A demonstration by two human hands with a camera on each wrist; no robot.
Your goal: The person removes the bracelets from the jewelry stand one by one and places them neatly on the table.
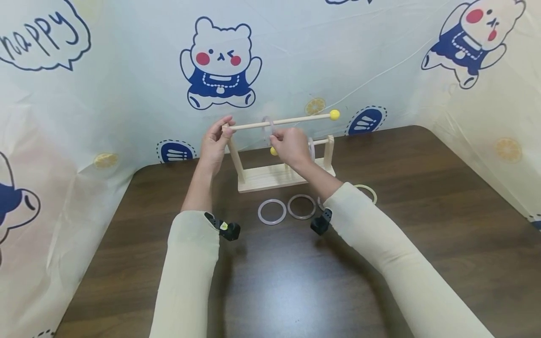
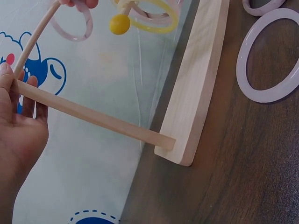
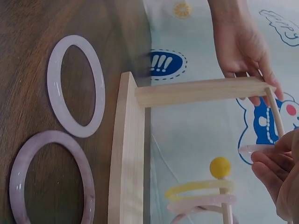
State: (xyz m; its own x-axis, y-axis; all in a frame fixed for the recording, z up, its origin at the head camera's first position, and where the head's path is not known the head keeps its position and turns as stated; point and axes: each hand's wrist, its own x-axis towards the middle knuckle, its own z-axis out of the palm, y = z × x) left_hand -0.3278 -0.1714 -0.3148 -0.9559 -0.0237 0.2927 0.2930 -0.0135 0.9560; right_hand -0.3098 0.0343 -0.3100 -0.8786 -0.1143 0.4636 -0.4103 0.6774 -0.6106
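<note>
My left hand (image 1: 213, 146) grips the top of the left post of a wooden display stand (image 1: 266, 178), thumb on one side and fingers on the other. A rod (image 1: 302, 119) runs rightward from that post and ends in a yellow ball (image 1: 335, 115). My right hand (image 1: 292, 146) pinches a pale lilac bangle (image 3: 250, 149) that encircles this rod, roughly midway along. On the stand's lower rod, also tipped with a yellow ball (image 3: 220, 167), hang a yellow bangle (image 3: 175, 192) and pale pinkish ones. My right hand partly hides that rod in the head view.
In front of the stand, a lilac bangle (image 1: 272, 222) and a greyish-purple bangle (image 1: 302, 218) lie flat on the brown table (image 1: 270, 281). A yellow-green bangle (image 1: 374, 193) and another bangle are partly covered by the right sleeve. A printed cloth (image 1: 296, 56) hangs behind the table.
</note>
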